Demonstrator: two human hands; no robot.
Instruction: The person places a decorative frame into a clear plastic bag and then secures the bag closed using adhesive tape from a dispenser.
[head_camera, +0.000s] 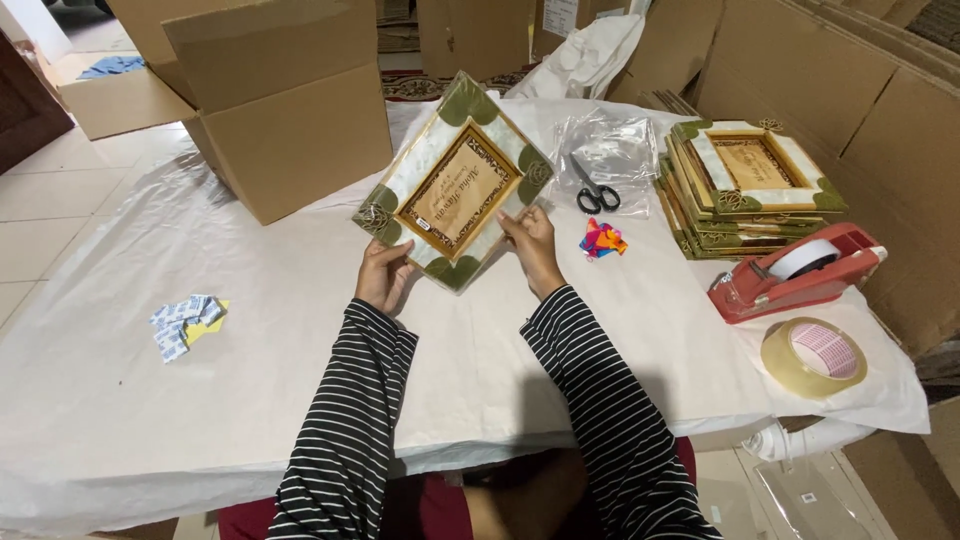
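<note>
Several small blue-and-white packets (183, 322) lie loose at the far left of the white-covered counter (250, 400), well apart from everything else, as if set aside within reach. Behind them a large open cardboard box (285, 110) stands on the counter's back edge. At the centre, both hands lift a decorated picture frame (457, 184) clear of the counter, tilted onto one corner so its face turns toward the camera. The left hand (384, 275) grips the lower left edge, fingers closed round it; the right hand (531, 243) pinches the lower right edge, which steadies the tilt. Just right lie black scissors (594, 190) beside a clear plastic bag (610, 148) and a small bright scrap (602, 239). Further right, matching frames sit in a neat stack (745, 190), with a red tape dispenser (795, 272) and a tape roll (812, 357) near the edge.
</note>
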